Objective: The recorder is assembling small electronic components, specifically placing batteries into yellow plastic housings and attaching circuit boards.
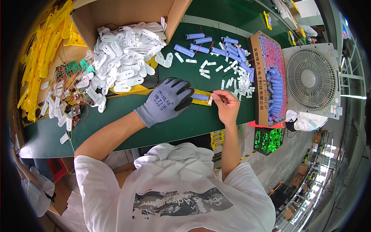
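Observation:
My left hand [166, 100], in a grey-blue glove with dark fingertips, is closed on the left end of a yellow plastic casing [201, 103] above the green tabletop. Inside the casing lies a blue cylindrical battery cell [199, 97], its left part hidden by the glove. A small white piece [210, 101] sits at the casing's right end. My bare right hand [228, 108] is right beside that end, thumb and forefinger pinched on what looks like a thin dark wire.
White plastic shells [127, 54] spill from a cardboard box [83, 21]. Wired boards [73, 67] and yellow casings [46, 46] lie far left. Loose blue cells [183, 50] and small white parts [232, 83] are beyond my hands. A cell-filled carton [261, 85] and fan [309, 77] stand right.

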Motion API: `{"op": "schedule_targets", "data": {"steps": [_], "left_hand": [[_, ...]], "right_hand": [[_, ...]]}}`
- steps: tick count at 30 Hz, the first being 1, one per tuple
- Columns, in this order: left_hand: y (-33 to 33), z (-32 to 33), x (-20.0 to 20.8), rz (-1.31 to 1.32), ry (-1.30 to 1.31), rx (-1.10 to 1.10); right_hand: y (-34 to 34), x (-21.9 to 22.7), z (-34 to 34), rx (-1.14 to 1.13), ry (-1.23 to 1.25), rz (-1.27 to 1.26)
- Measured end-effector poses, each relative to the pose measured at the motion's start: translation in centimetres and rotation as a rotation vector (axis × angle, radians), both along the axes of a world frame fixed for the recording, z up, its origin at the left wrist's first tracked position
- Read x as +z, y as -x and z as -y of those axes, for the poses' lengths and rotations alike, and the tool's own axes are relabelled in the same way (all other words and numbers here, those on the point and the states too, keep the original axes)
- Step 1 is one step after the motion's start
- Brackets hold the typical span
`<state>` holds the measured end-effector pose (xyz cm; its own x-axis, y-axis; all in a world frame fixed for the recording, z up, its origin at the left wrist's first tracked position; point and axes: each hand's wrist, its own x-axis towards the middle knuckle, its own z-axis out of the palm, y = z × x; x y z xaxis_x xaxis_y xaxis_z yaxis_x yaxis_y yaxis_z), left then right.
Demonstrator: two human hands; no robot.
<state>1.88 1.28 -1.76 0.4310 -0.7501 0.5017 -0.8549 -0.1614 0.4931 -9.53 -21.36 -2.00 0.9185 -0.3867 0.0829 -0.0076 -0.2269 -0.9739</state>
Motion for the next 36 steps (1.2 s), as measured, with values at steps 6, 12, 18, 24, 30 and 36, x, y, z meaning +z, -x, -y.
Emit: {"op": "schedule_targets", "data": {"steps": [6, 12, 18, 24, 30, 36], "left_hand": [[0.1, 0.0, -0.2, -0.007, 0.014, -0.011], [0.4, -0.1, 0.0, -0.017, -0.004, -0.011], [0.3, -0.3, 0.0, -0.025, -0.030, -0.001], [-0.2, 0.3, 0.5, -0.007, -0.044, -0.013], [0.0, 0.4, 0.3, -0.002, -0.015, -0.046], [0.1, -1.0, 0.7, -0.044, -0.041, -0.180]], "right_hand": [[0.2, 0.4, 0.9, 0.101, 0.009, -0.035], [0.1, 1.1, 0.2, 0.083, 0.075, -0.081], [-0.2, 2.5, -0.1, 0.153, 0.071, -0.260], [-0.4, 3.4, -0.5, 0.097, 0.081, -0.330], [1.5, 3.6, 0.1, 0.285, 0.254, -0.165], [2.1, 3.2, -2.0, 0.262, 0.574, -0.139]]}}
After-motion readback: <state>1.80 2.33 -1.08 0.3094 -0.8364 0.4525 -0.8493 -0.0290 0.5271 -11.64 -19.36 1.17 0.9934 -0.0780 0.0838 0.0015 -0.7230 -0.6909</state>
